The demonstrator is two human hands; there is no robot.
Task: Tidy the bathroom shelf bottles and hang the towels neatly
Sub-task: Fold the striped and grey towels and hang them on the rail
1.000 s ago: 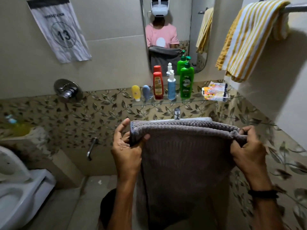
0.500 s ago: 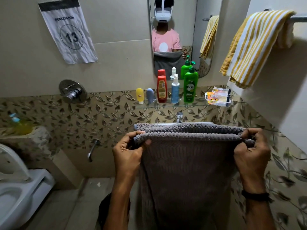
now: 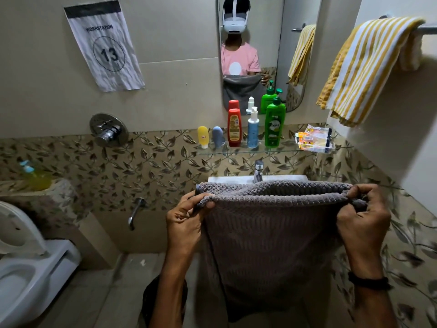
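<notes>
Both hands pinch top corners of grey towel (image 3: pixel 272 235): left hand (image 3: pixel 186 221) shut on left corner, right hand (image 3: pixel 364 221) shut on right corner. Towel hangs down in front of sink (image 3: pixel 227 179), folded over at top. Far behind, glass shelf (image 3: pixel 238 151) holds yellow tube (image 3: pixel 203 136), blue tube (image 3: pixel 218 136), red bottle (image 3: pixel 234 127), blue spray bottle (image 3: pixel 253 127), green bottle (image 3: pixel 274 124) in row. Striped yellow towel (image 3: pixel 361 69) hangs on rail, far right.
</notes>
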